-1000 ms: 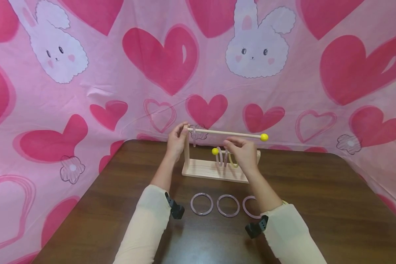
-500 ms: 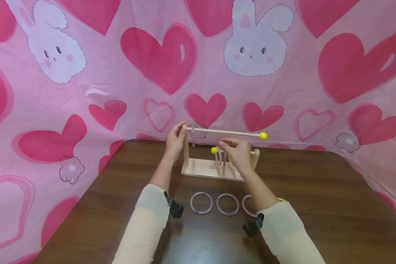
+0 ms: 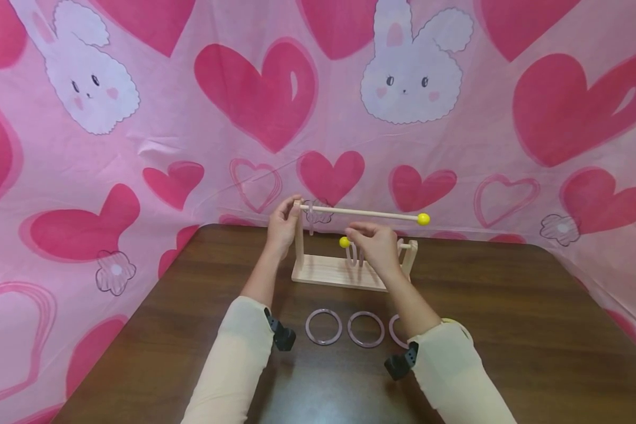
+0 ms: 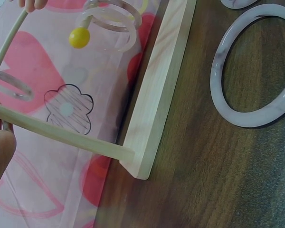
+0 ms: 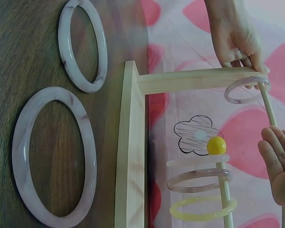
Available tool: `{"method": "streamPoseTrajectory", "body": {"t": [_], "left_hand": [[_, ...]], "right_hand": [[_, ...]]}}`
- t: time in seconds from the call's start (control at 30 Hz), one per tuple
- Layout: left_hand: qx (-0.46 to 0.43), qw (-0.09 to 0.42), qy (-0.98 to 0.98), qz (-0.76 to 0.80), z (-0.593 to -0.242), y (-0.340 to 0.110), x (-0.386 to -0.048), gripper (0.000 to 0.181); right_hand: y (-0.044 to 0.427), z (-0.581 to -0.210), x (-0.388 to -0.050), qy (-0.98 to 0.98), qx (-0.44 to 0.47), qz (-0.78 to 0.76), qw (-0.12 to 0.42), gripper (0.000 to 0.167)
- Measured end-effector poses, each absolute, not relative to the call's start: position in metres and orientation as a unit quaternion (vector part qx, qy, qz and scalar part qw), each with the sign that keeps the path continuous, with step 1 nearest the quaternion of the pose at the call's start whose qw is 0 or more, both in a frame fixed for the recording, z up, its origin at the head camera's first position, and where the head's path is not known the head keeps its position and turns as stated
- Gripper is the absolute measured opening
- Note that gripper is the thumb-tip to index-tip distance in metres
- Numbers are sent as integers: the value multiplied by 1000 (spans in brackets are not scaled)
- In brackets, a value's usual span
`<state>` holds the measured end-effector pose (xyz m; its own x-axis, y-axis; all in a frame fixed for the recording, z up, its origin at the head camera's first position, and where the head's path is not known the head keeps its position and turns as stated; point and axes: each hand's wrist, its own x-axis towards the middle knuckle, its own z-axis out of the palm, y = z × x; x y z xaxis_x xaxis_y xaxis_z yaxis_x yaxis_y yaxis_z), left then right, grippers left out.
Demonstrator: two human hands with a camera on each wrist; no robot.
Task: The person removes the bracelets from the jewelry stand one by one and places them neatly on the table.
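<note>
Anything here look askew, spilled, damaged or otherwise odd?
Nothing stands out. The wooden stand is upright, the hanging rings sit on its rods, and the loose pale rings lie flat on the table. No spill or break shows. One yellow ring is partly hidden by the right sleeve.

Soft, even, moderately bright light fills the head view, its source out of sight. A pale glare lies on the worktop [image 3: 318, 391] toward its near edge, and faint, blurry shadows fall below the sleeves [image 3: 228, 353]. The cloth [image 3: 344, 136] is evenly lit, its print stretched toward the outer edges of the view. Both wrist views look duller and cooler, the cloth washed out; in the left one the upright [image 4: 61, 135] bows with distortion. The rings [image 5: 89, 147] catch small glints.
</note>
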<state>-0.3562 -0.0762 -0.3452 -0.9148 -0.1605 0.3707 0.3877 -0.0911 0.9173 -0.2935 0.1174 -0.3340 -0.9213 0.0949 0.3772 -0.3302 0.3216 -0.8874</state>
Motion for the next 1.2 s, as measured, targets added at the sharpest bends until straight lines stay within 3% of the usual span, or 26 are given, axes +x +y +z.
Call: {"method": "streamPoseTrajectory", "body": {"t": [0.6, 1.2], "left_hand": [[-102, 192, -642, -735, -347, -77, -355, 31], [-111, 195, -640, -734, -348, -76, -354, 32]], "right_hand": [[98, -336, -298, -777, 85, 597, 181, 24], [67, -341, -311, -796, 114, 555, 215, 24]]}}
